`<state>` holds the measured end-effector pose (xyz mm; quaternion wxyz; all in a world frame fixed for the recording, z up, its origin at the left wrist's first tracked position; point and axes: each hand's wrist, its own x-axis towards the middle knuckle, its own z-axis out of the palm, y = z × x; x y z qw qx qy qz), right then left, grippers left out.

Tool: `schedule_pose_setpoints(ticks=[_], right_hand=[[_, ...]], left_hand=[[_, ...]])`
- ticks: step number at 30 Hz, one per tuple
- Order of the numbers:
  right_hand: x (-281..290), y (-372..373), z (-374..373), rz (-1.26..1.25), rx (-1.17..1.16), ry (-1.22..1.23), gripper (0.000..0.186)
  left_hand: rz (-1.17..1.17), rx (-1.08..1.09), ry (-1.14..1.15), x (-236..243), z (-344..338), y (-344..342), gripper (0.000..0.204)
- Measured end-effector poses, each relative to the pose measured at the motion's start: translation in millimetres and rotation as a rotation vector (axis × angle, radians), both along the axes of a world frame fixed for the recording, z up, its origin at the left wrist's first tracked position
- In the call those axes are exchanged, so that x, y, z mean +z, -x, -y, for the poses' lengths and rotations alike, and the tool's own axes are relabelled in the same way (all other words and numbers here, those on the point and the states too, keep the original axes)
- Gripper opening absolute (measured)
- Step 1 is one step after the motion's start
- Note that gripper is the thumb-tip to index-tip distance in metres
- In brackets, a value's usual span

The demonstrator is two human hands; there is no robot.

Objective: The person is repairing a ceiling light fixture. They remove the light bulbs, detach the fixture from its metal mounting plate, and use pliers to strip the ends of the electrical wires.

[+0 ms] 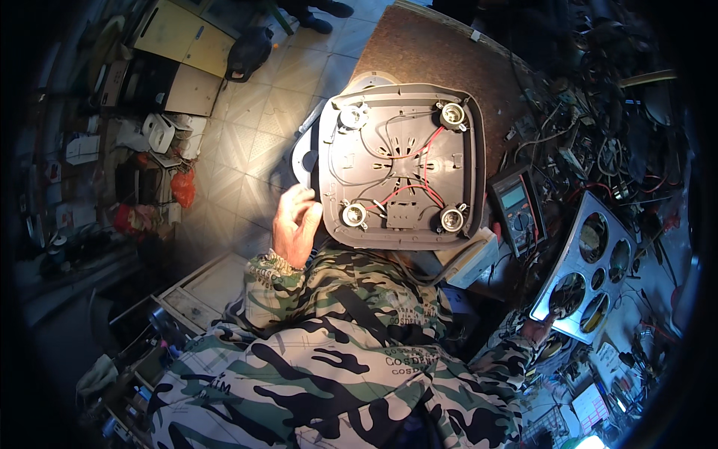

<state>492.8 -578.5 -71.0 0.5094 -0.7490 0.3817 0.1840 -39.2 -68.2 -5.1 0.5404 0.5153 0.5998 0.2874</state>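
In front of me a grey, square, shallow plastic housing [374, 161] lies with its inside up. A round lamp socket sits at each corner, with red and dark wires running between the sockets and a slotted centre. Beside its lower left edge is my left hand [294, 224], fingers half bent and thumb apart, with nothing visible in them. Far to the right, my right hand [537, 330] grips the lower left edge of a silver panel [580, 278] with several round holes. That panel is tilted, and most of the right-hand fingers are in shadow.
A multimeter [516, 209] lies right of the housing. Tangled wires and parts [598, 142] crowd the bench beyond. Under the housing is a brown board tabletop [426, 56]. Tiled floor [258, 138] and a cabinet [183, 36] are at left. Another person's shoes [318, 24] show at the top.
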Motion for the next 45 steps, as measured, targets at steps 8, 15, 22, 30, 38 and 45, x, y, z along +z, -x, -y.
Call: schedule_pose_setpoints(ticks=[8,15,22,30,38,45], right_hand=[[-15.5,-23.7,12.8,-0.024,0.079,0.06,0.042],[-5.2,-8.8,43.8,-0.049,0.125,0.17,0.04],[25.6,-1.0,16.8,0.057,0.587,0.42,0.037],[160.9,235.3,-298.5,0.291,1.397,-0.012,0.008],[134.2,300.6,-348.3,0.107,1.347,-0.26,0.029],[145.5,300.4,-364.7,0.602,1.44,0.057,0.03]], left_hand=[[0.279,-0.037,0.231,-0.2,23.0,-16.4,0.048],[0.065,-0.068,-0.028,-9.6,-6.4,-21.0,0.047],[-0.058,-0.083,-0.167,-3.0,-35.7,-25.1,0.057],[0.123,-0.104,-0.028,-7.2,-46.7,-36.4,0.044],[-0.133,-0.312,-0.035,-1.3,-58.9,-28.1,0.032],[-0.189,-0.358,-0.13,-0.8,-59.1,-25.3,0.029]])
